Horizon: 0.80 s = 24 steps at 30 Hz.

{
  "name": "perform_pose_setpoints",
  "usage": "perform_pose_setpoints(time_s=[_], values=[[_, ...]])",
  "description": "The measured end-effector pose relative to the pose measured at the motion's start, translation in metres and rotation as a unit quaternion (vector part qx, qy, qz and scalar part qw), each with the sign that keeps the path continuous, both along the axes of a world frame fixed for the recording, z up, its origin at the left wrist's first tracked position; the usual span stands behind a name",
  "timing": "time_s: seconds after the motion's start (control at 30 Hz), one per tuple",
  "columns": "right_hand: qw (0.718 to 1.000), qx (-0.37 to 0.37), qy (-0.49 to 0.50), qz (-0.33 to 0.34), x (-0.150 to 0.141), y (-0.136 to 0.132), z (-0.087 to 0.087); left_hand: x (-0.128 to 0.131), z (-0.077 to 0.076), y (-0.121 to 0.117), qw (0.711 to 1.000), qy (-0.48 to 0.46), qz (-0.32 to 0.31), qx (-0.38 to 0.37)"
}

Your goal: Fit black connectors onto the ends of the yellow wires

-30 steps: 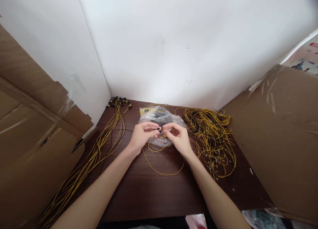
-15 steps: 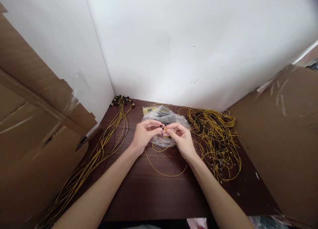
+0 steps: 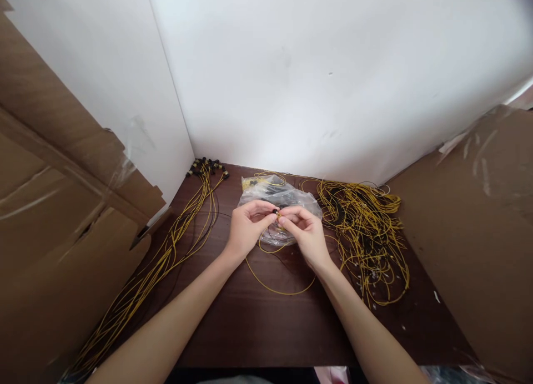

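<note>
My left hand (image 3: 252, 226) pinches a small black part (image 3: 275, 211) between thumb and fingertips. Facing it, my right hand (image 3: 305, 228) is closed on a small yellow piece (image 3: 280, 214), mostly covered by the fingers. The two parts meet or nearly touch; I cannot tell whether they are joined. A thin yellow wire (image 3: 283, 292) loops below my hands over the dark table. Just behind my fingers lies a clear plastic bag (image 3: 291, 195) with black and yellow parts in it.
A bundle of yellow wires (image 3: 166, 251) with black ends (image 3: 206, 165) runs along the left. At right lies a tangled heap of yellow and black wires (image 3: 362, 228). Cardboard (image 3: 62, 234) stands at left, more cardboard (image 3: 470, 234) at right, and a white wall (image 3: 291, 95) behind.
The small black and yellow parts have come closer together between my fingertips. The whole view has shifted slightly; the bag and the wires lie as before.
</note>
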State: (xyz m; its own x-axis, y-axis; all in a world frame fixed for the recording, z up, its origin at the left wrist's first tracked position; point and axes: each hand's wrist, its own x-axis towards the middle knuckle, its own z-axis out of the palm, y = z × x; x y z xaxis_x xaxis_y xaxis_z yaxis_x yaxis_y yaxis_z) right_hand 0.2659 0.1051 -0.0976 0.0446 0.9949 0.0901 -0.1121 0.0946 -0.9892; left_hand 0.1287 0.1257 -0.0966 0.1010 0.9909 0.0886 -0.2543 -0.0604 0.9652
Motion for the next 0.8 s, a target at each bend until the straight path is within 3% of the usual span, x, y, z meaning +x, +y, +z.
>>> perform_pose_setpoints(time_s=[0.13,0.33,0.53,0.8], values=[[1.000,-0.006,0.010,-0.001,-0.0027,-0.0016,-0.0007,-0.0002,-0.0006,-0.0003,0.999,0.018,0.022,0.017],[0.999,-0.009,0.016,-0.033,-0.0033,-0.0017,-0.0013,0.0003,-0.0007,-0.0001,1.000,0.010,0.007,0.013],[0.996,0.031,-0.026,-0.077,-0.0008,-0.0011,-0.0032,0.0012,-0.0010,-0.0002,1.000,0.005,0.005,0.007],[0.993,0.067,-0.070,-0.066,0.0035,-0.0010,0.0012,0.0006,-0.0012,-0.0008,1.000,0.023,0.001,0.012]])
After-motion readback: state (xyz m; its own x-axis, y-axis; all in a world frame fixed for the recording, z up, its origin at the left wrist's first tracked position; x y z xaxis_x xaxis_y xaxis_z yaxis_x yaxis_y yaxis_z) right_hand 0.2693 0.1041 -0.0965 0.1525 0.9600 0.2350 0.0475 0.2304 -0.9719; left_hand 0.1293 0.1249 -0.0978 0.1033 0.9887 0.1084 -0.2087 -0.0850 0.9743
